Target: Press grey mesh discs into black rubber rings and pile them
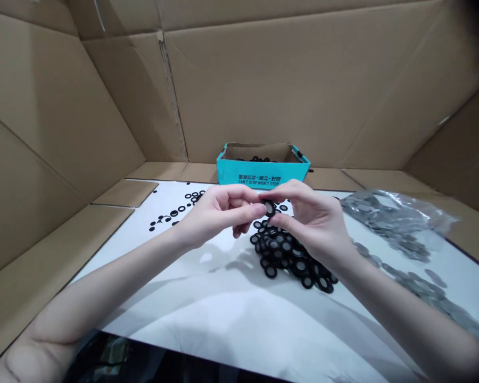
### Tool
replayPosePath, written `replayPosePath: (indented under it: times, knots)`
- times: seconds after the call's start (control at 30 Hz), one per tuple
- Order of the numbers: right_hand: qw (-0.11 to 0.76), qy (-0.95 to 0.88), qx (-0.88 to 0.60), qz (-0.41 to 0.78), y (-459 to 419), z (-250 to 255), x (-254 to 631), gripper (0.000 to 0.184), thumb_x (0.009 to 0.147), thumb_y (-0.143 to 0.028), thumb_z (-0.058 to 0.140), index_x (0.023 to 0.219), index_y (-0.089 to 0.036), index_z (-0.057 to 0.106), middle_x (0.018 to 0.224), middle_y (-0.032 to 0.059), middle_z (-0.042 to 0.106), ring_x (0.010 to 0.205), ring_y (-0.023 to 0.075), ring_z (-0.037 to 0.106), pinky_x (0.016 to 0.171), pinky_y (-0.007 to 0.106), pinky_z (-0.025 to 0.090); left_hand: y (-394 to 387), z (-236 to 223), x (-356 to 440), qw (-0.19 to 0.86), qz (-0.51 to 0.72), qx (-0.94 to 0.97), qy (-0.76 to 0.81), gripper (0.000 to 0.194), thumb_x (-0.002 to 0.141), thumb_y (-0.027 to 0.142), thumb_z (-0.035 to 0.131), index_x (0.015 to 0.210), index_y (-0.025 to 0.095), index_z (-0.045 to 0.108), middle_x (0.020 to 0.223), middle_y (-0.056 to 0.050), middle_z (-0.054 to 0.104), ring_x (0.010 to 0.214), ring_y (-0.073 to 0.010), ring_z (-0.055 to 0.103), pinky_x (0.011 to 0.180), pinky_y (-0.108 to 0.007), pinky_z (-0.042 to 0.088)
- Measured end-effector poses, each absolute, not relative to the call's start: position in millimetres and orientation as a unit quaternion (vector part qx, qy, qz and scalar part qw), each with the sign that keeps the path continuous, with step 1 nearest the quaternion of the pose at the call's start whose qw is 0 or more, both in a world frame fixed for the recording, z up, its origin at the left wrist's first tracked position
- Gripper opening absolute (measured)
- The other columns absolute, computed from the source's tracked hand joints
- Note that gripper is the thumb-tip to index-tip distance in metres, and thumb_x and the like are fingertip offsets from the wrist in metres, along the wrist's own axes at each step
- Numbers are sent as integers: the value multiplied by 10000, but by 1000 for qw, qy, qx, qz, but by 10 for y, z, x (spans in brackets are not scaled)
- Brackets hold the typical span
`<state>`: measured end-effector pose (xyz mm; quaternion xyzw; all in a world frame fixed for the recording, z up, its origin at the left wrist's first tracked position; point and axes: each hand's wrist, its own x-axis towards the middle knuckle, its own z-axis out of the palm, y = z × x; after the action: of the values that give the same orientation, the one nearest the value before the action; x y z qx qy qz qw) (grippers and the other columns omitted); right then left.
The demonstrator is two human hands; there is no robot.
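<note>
Forearms [83, 298] extend; left hand [219, 215] and right hand [313, 226] half-hide a black ring [269, 208].

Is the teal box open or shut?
Open: the teal cardboard box has no lid on, and black rubber rings show inside it.

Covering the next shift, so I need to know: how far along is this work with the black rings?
Seemingly done: a few rings lie in the teal box. In hand: the left hand and right hand pinch one ring. Remaining: a big pile and scattered rings; silver discs lie to the right.
</note>
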<state>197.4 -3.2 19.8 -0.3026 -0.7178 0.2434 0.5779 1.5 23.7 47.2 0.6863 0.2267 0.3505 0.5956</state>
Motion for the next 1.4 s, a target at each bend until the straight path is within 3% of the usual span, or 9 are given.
replayPosePath:
  times: [0.17,0.33,0.53,0.67,0.77,0.87,1.0,1.17,1.4]
  knots:
    - [584,-688,-301,309,-21,168,1934,219,806,-214,766,995,-327,774,975,15,764,887,202,651,857,407,543,155,496,47,618,369,652,239,255,803,363,794,839,133,691,600,27,588,492,-51,474,428,-165,388]
    - [592,-668,-284,352,-20,133,1912,282,801,-153,765,998,-354,781,986,-11,771,909,182,674,838,367,556,84,504,62,639,375,629,234,204,824,319,772,800,136,686,531,53,534,484,-46,456,427,-147,375]
    - [579,-708,-298,272,-39,216,1957,246,815,-197,759,1009,-348,772,942,10,748,903,212,644,838,405,526,115,522,31,605,364,667,239,240,840,368,752,869,138,688,584,39,563,504,-58,482,443,-162,392]
    - [481,-796,-362,65,117,313,2207,130,795,-282,797,919,-306,766,881,44,756,874,257,627,864,477,456,410,503,-81,451,383,743,312,330,907,448,645,935,121,687,602,13,584,541,-81,533,523,-190,447]
    - [325,-852,-410,19,308,296,2475,108,782,-317,783,885,-289,767,870,61,764,886,291,624,805,473,429,788,376,-220,266,318,801,432,415,966,497,460,982,132,658,658,-19,630,587,-114,590,539,-206,446]
    - [171,-856,-487,19,412,266,2660,113,789,-289,720,889,-273,772,962,76,774,975,326,642,813,479,420,1164,149,-373,202,259,811,485,314,916,408,534,905,131,682,677,-34,664,633,-145,621,593,-228,452]
    - [58,-839,-537,72,377,328,2691,264,816,-236,623,1037,-272,762,1154,69,765,1155,349,636,945,537,416,1476,-168,-554,114,176,822,529,163,863,303,649,862,155,716,842,-56,723,822,-210,677,775,-308,507]
    - [-6,-822,-556,124,326,413,2654,357,743,-184,646,1077,-253,751,1205,64,758,1162,341,664,1007,526,443,1612,-403,-696,47,111,830,544,308,967,356,634,1196,151,643,1277,-105,633,1160,-246,617,1013,-484,510]
    - [61,-804,-573,150,327,493,2797,364,744,-253,645,1094,-218,739,1092,80,761,997,273,694,844,402,543,1723,-469,-770,38,67,844,531,296,988,354,614,1202,151,641,1244,-99,652,1114,-229,648,969,-456,558]
